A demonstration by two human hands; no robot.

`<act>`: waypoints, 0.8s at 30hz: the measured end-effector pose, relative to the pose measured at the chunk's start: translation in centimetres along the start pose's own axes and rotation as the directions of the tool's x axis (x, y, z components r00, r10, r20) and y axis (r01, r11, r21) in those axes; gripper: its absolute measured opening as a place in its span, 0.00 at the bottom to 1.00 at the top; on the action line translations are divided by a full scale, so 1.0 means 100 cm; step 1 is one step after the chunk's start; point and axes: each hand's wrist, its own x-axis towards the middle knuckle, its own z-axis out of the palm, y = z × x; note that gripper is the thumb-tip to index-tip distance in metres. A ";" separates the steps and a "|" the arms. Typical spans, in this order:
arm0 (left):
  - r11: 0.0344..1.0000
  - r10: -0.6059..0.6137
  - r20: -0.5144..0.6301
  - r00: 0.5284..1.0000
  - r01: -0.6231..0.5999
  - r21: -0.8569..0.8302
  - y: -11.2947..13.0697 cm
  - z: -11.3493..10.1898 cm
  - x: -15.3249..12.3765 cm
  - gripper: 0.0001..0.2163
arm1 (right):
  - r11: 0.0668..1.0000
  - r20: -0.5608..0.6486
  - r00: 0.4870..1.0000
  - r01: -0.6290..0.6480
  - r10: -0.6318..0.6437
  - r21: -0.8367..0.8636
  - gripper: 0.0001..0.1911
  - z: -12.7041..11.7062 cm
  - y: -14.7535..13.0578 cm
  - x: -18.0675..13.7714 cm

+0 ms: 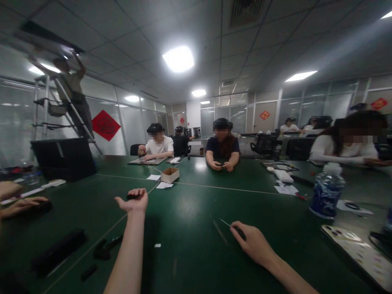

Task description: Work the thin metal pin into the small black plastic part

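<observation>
My left hand (135, 199) is raised above the green table (196, 228), palm up, fingers curled round a small dark part (132, 196). My right hand (251, 243) rests low on the table, pinching the dark handle of a thin pointed tool (228, 223) whose metal tip points left and away. Several dark parts (102, 249) lie on the table left of my left forearm. A tiny white piece (157, 245) lies between my arms.
A small cardboard box (170, 174) and paper slips lie mid-table. A water bottle (326, 192) and a phone (340, 233) are at right. Another person's hands (18, 204) rest at far left. People sit across the table. Someone stands on a ladder (61, 110) back left.
</observation>
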 end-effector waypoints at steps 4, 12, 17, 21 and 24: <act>0.935 -0.310 0.130 0.942 0.277 0.222 -0.075 0.018 -0.035 0.16 | 1.000 0.000 1.000 0.008 -0.008 0.026 0.18 -0.001 -0.002 0.000; 0.520 -0.754 0.004 0.657 0.593 0.616 -0.203 -0.021 -0.117 0.08 | 0.999 -0.047 0.998 0.032 -0.032 0.006 0.16 -0.003 -0.006 -0.002; 0.440 -0.817 0.052 0.574 0.564 0.699 -0.212 -0.037 -0.144 0.05 | 0.999 -0.096 0.995 0.038 -0.040 -0.030 0.16 -0.001 -0.004 -0.002; 0.456 -0.833 0.161 0.530 0.492 0.741 -0.204 -0.035 -0.149 0.09 | 0.999 -0.126 0.991 0.029 -0.033 -0.032 0.16 -0.001 -0.003 -0.001; 0.486 -0.818 0.222 0.530 0.431 0.760 -0.200 -0.033 -0.148 0.11 | 1.000 -0.134 0.991 0.018 -0.021 -0.021 0.16 -0.002 -0.002 -0.001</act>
